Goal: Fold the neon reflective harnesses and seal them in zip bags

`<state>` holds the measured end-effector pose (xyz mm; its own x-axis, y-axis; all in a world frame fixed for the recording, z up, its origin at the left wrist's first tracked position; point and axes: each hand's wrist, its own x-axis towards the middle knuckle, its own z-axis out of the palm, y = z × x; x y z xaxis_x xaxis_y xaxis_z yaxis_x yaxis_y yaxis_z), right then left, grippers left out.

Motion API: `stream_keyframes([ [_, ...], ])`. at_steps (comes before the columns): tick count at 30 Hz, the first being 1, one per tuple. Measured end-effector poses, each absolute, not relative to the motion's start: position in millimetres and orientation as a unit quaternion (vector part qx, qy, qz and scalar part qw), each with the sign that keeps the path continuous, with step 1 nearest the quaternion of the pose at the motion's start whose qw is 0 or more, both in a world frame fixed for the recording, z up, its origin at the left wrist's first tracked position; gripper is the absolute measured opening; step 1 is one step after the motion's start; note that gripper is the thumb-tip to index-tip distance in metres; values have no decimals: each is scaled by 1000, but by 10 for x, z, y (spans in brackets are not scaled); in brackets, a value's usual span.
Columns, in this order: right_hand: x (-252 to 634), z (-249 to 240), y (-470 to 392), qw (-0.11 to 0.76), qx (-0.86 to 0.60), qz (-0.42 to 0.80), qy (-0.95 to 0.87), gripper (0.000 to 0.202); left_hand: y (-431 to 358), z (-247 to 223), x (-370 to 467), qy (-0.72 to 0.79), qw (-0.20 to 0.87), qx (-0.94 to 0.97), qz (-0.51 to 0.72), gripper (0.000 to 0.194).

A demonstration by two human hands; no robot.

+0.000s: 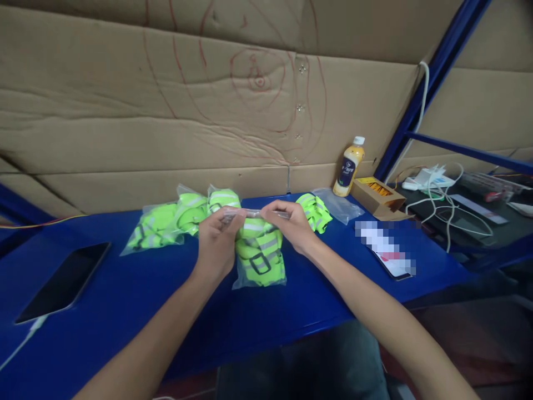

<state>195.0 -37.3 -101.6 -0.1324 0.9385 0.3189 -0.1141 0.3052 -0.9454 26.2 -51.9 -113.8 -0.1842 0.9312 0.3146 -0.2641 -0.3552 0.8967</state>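
Observation:
Between my hands is a clear plastic bag (261, 258) holding a folded neon-yellow reflective strap with grey bands and a black buckle. My left hand (220, 239) pinches the bag's top edge at its left corner. At the right corner, my right hand (291, 222) grips the same edge between thumb and fingers. Behind my left hand lie more bagged neon straps (160, 225), several in a cluster. A loose neon strap bundle (313, 212) sits just beyond my right hand, beside a flat clear plastic bag (339, 205).
A tablet (64, 283) with a white cable lies at the left of the blue table (200, 328). On the right are a phone (387, 253), a juice bottle (348, 169) and an open cardboard box (377, 199). Tangled white cables (441, 200) lie farther right. Cardboard (125, 139) walls the back.

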Motion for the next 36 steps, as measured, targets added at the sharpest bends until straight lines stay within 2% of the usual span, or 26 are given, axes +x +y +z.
stream_keyframes([
  [8, 1985, -1109, -281, 602, -396, 415, -554, 55, -424, -1136, 212, 346, 479, 474, 653, 40],
  [13, 1980, -1127, -287, 582, -393, 407, -584, 60, -304, -1165, 101, 370, 432, 462, 681, 42],
  [18, 2030, -1212, -202, 574, -408, 368, -607, 57, -253, -1193, 84, 342, 489, 450, 665, 49],
  [21, 2127, -1239, -93, 585, -444, 315, -601, 55, -197, -1193, 42, 346, 479, 448, 671, 52],
  [24, 2233, -1172, -101, 578, -481, 252, -609, 56, -157, -1177, -23, 379, 411, 448, 698, 47],
  [26, 2258, -1091, -222, 523, -520, 164, -655, 64, -158, -1148, -68, 393, 338, 466, 717, 38],
  [28, 2215, -1026, -405, 370, -575, 51, -727, 78, -176, -1113, -120, 411, 232, 518, 713, 28],
  [31, 2042, -1029, -622, 169, -587, 53, -790, 104, -195, -1101, -215, 454, 26, 665, 592, 27],
  [33, 1896, -1093, -628, 133, -579, 65, -802, 103, -186, -1149, -271, 484, -79, 736, 467, 28],
  [36, 1704, -1214, -419, 169, -609, 45, -774, 94, -147, -1268, -310, 542, -137, 749, 354, 36],
])
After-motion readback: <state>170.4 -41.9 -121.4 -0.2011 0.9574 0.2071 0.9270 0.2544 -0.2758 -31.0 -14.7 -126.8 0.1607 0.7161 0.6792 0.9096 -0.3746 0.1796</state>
